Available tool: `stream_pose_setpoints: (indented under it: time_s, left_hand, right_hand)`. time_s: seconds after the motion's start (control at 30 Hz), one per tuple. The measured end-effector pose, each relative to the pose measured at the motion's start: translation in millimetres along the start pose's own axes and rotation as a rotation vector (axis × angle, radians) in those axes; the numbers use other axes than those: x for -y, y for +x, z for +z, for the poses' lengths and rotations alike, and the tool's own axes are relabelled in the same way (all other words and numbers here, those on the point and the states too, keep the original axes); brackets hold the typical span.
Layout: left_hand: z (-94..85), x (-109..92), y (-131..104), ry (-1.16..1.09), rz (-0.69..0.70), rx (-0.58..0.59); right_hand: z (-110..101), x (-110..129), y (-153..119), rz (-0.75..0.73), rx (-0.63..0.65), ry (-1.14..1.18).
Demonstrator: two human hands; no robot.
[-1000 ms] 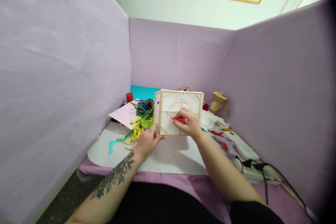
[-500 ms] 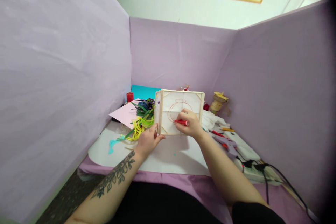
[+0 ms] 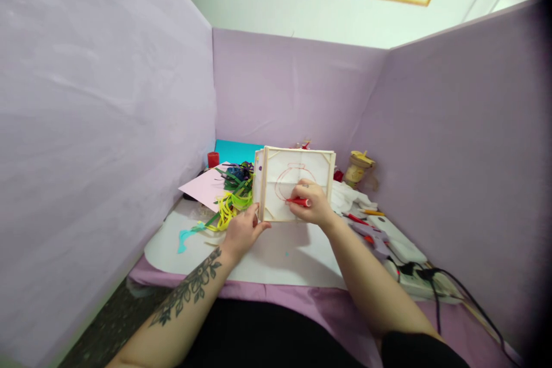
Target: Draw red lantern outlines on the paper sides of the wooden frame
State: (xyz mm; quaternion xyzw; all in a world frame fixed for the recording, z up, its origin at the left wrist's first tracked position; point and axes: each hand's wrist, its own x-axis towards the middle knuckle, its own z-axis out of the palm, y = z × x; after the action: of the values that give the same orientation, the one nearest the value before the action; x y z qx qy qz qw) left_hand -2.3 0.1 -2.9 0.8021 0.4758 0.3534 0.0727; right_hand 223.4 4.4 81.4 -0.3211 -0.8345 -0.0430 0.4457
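A wood-framed white paper lantern (image 3: 276, 156) stands tilted up over the table, one face toward me. On that face is a red line drawing (image 3: 296, 166), a rounded pot-like outline with a narrow rim at the top. My left hand (image 3: 244, 232) grips the lantern's lower left corner, thumb along the bottom edge. Pinched in my right hand (image 3: 314, 202) is a red marker (image 3: 301, 202), its tip against the paper at the lower left of the outline. The right part of the drawing is hidden behind that hand.
Yellow and green paper strips (image 3: 228, 207) lie left, beside a pink sheet (image 3: 207, 185) and a red cylinder (image 3: 213, 159). To the right are a hot glue gun (image 3: 374, 237), a yellow pencil (image 3: 371, 212) and a power strip (image 3: 444, 290) with black cords. Lilac walls enclose the table.
The marker tip has moved very slightly down along the outline's lower left. My left hand and the lantern hold their place.
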Motion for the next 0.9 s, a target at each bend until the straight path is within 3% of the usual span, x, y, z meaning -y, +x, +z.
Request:
stream_pose_setpoints:
  time_s: [0.33,0.7,0.9]
  left_hand:
    - [-0.4,0,0,-0.013,-0.015,0.004]
    - [1.2,1,0,-0.003,0.000,-0.007]
    - [0.6,0,1,-0.022,0.000,-0.012]
  right_hand:
    - [-3,2,1,-0.013,0.011,0.032]
    - [7,13,6,0.273,-0.253,0.125]
    - [13,18,11,0.283,-0.280,0.090]
